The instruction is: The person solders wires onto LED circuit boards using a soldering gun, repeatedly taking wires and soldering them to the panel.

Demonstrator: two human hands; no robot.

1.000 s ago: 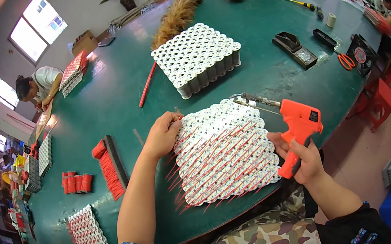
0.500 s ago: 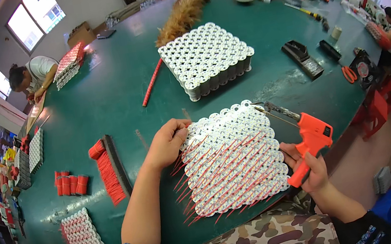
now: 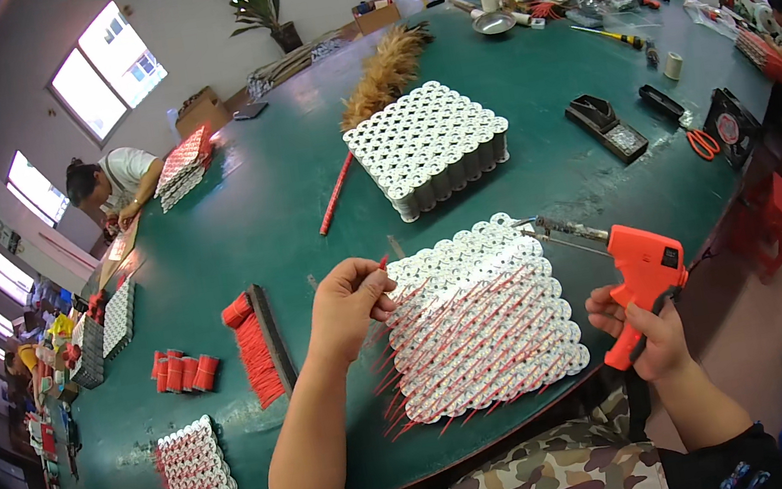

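A white battery pack panel [image 3: 498, 319] with scalloped edges lies flat at the near edge of the table. Thin red wires run diagonally across most of it, their ends sticking out past its left and lower edges. My left hand [image 3: 349, 303] is at its upper left corner, thumb and fingers pinched on a short red wire [image 3: 384, 263]. In my right hand [image 3: 649, 332] is an orange-red soldering gun [image 3: 645, 267], gripped by its handle at the panel's right. Its metal tip [image 3: 556, 232] points left, near the panel's upper right corner.
Beyond stands a taller battery pack [image 3: 431, 142], beside a red stick with brown feathers [image 3: 391, 72]. Left are red wire bundles [image 3: 186, 371], a black strip with red wires [image 3: 271, 343] and another wired panel [image 3: 203, 475]. Orange-handled scissors [image 3: 703, 143] lie right. Other people work around the table.
My left hand has lifted slightly off the panel's corner with the red wire showing. The soldering gun has shifted a little away from the panel's right edge. The whole view has tilted up.
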